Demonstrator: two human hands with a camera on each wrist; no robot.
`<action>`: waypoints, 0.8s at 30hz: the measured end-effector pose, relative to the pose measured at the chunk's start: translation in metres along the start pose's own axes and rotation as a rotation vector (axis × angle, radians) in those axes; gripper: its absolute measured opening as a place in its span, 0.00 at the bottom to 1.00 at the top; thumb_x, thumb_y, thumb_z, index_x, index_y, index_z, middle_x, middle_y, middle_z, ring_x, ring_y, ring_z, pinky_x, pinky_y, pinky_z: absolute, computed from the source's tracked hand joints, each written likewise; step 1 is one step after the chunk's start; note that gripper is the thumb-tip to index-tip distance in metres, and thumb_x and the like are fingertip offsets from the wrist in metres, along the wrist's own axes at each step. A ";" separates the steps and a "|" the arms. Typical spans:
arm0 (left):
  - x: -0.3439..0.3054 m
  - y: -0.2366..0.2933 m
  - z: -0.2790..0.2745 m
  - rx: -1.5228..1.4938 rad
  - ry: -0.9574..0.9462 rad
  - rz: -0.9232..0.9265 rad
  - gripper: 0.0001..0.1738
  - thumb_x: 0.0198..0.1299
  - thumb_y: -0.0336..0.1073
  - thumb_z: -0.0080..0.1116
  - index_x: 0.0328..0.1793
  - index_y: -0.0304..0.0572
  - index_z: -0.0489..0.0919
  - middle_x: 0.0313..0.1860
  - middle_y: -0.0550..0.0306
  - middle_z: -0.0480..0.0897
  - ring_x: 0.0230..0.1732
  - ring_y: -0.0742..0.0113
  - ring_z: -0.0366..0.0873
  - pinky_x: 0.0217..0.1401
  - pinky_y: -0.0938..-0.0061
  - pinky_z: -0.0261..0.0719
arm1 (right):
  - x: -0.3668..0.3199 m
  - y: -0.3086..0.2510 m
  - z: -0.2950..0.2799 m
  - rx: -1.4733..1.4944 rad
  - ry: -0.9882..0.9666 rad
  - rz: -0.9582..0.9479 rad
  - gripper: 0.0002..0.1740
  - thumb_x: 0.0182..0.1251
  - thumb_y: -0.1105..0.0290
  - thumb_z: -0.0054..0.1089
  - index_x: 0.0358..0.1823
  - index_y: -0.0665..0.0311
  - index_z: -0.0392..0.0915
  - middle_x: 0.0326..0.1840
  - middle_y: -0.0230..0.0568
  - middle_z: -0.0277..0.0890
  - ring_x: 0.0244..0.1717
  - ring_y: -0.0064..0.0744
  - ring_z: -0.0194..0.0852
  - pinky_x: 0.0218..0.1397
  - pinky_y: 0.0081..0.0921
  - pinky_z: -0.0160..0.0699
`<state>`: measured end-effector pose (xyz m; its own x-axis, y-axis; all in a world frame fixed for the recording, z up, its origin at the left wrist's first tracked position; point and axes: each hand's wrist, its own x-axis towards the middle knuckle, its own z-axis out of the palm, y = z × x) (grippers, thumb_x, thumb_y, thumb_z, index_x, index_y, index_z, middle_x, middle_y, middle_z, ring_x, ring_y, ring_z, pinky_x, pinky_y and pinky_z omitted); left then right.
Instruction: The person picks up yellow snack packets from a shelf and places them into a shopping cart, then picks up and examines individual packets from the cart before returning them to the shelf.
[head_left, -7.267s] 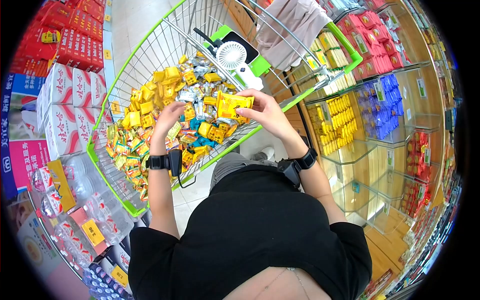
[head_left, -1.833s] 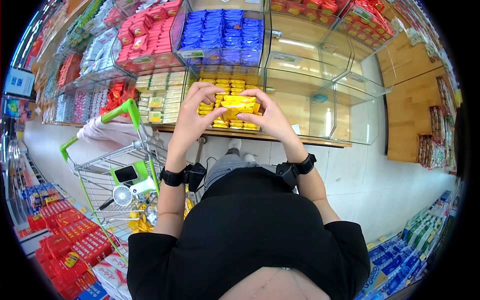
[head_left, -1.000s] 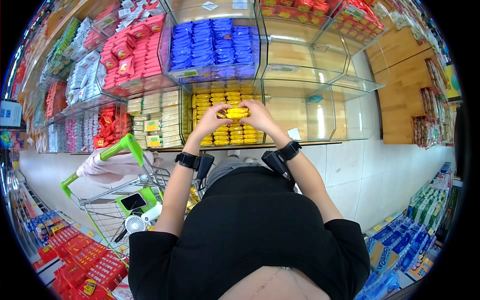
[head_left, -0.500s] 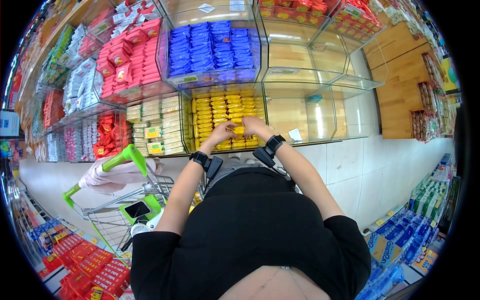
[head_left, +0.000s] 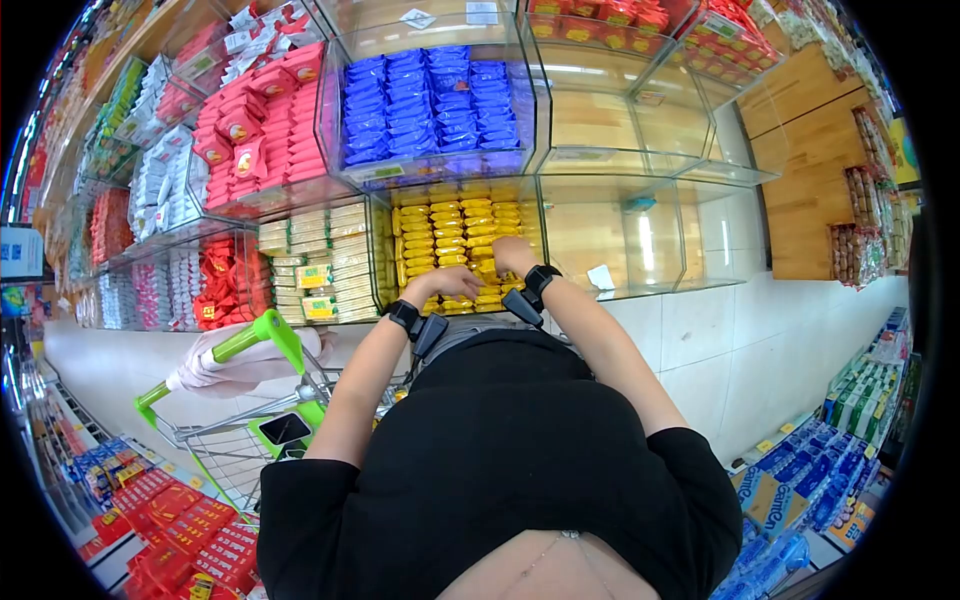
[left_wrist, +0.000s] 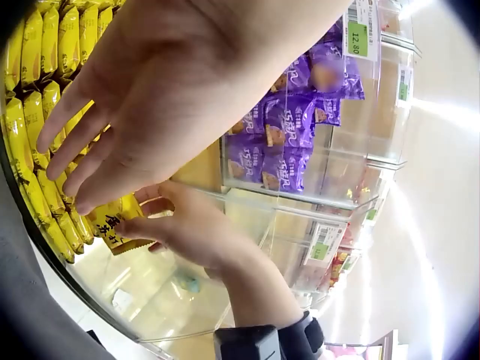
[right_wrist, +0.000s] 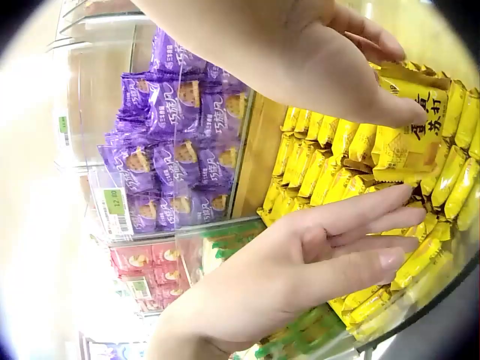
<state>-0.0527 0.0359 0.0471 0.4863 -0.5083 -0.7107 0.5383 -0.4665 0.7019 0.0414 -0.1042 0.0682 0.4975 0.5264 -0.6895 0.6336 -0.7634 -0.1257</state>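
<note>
Head view: hands (head_left: 450,283) (head_left: 512,257) have parted (left spread, right pinching a yellow packet (right_wrist: 409,146)).

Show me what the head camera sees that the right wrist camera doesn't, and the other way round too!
Only the head view shows the shopping cart and the pale pink cloth on it.

Only the right wrist view shows readable black writing on the yellow packet in the right hand, and a readable 12.80 price tag.

Both show two hands, yellow packet rows and purple-blue packets.
</note>
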 end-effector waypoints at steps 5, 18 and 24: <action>0.003 0.010 0.004 0.105 -0.065 -0.039 0.33 0.53 0.36 0.53 0.65 0.39 0.57 0.62 0.54 0.63 0.53 0.66 0.68 0.50 0.78 0.71 | 0.017 0.005 0.008 0.100 0.078 -0.073 0.17 0.34 0.71 0.65 0.31 0.67 0.78 0.35 0.49 0.76 0.37 0.44 0.76 0.38 0.33 0.75; 0.029 0.010 -0.002 -0.216 -0.206 -0.073 0.41 0.55 0.40 0.52 0.68 0.37 0.42 0.68 0.48 0.49 0.62 0.65 0.58 0.58 0.77 0.64 | 0.034 0.011 0.028 0.258 0.181 -0.069 0.27 0.32 0.71 0.67 0.40 0.69 0.69 0.43 0.55 0.67 0.44 0.51 0.69 0.44 0.36 0.72; 0.040 0.006 -0.005 -0.369 -0.206 -0.101 0.43 0.55 0.40 0.53 0.68 0.35 0.40 0.68 0.47 0.45 0.66 0.64 0.50 0.62 0.75 0.59 | 0.035 0.017 0.031 0.325 0.140 -0.102 0.30 0.31 0.71 0.69 0.41 0.66 0.67 0.44 0.55 0.65 0.43 0.52 0.69 0.44 0.36 0.71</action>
<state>-0.0271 0.0163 0.0224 0.2915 -0.6247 -0.7244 0.8041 -0.2502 0.5393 0.0515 -0.1107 0.0201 0.5321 0.6350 -0.5601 0.4742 -0.7715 -0.4242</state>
